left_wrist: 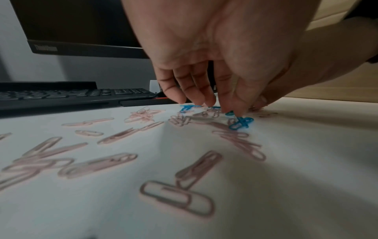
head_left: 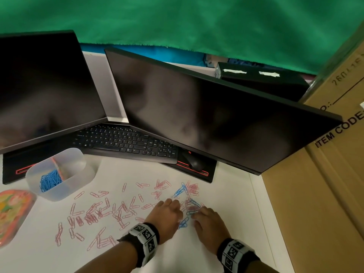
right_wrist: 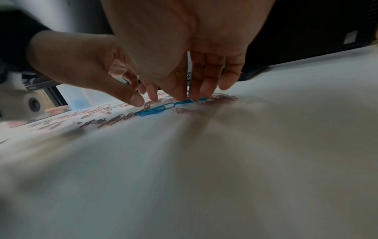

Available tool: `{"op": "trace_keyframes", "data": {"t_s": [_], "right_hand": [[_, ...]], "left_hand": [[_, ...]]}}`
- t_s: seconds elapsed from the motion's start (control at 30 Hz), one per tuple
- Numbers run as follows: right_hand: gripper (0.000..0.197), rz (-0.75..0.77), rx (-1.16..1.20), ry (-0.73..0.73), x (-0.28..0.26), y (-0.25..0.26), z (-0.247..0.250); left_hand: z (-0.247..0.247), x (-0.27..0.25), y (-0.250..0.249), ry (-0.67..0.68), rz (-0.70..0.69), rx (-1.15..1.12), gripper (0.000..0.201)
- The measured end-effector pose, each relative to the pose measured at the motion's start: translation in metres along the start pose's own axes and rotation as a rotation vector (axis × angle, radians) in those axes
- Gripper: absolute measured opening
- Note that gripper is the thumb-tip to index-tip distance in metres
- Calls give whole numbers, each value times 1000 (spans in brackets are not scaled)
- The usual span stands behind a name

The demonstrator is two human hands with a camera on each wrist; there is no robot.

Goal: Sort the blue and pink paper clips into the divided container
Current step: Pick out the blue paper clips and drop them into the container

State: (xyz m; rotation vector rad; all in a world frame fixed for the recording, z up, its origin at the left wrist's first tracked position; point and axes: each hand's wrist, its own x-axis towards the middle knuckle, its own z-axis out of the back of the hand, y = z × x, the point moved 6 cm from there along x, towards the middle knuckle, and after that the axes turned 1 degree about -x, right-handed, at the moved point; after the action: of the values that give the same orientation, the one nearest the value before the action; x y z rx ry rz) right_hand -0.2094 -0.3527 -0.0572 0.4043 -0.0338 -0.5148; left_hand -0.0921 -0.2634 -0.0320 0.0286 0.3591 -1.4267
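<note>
Pink paper clips lie scattered over the white table; a few blue paper clips are mixed in near my hands. The clear divided container stands at the left, with blue clips in its near compartment. My left hand points its fairly straight fingers down onto the clips, thumb and forefinger a little apart. Just to its right, my right hand pinches the end of a blue clip between thumb and forefinger. That clip lies flat, joined to other blue clips.
Two dark monitors, a black keyboard and a mouse stand behind the clips. A large cardboard box borders the table on the right. An orange patterned object lies at the left edge.
</note>
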Motion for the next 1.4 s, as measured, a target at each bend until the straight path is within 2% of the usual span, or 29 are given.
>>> {"op": "trace_keyframes", "data": {"t_s": [0.17,0.3,0.43,0.57,0.67,0.77,0.83,0.9,0.97,1.07,1.2,1.27,1.4], "right_hand": [[25,126,-15,48,1,9,-5],[16,199,-49,80,12,20,-1],[17,229,-77,124,17,23,-5],[21,157,13,185,16,21,-3],[10,3,273,199,11,21,12],[15,-223,585,174,8,11,17],[13,-375,871,122,9,5,20],[10,-481,1141,102,11,7,25],[6,-509,1270,99,16,13,29],[7,-492,1311,92,24,24,33],[8,-506,1208,36,41,40,39],[8,-496,1089,6,51,47,43],[13,-475,877,-22,63,56,46]], "left_hand": [[-7,1,-6,43,36,-6,31],[-12,-4,3,71,99,-48,28],[-9,-8,10,99,134,-97,27],[-11,-13,15,127,155,-138,25],[-11,-17,19,110,173,-204,23],[-8,-19,30,15,264,-544,12],[-7,-18,41,-87,359,-816,13],[-3,-16,49,-180,429,-1065,23],[3,-10,49,-190,494,-1344,38],[19,1,44,-227,592,-1732,35],[29,14,35,-318,675,-2061,29],[31,17,32,-339,670,-2134,23],[28,20,34,-348,729,-2108,21]]}}
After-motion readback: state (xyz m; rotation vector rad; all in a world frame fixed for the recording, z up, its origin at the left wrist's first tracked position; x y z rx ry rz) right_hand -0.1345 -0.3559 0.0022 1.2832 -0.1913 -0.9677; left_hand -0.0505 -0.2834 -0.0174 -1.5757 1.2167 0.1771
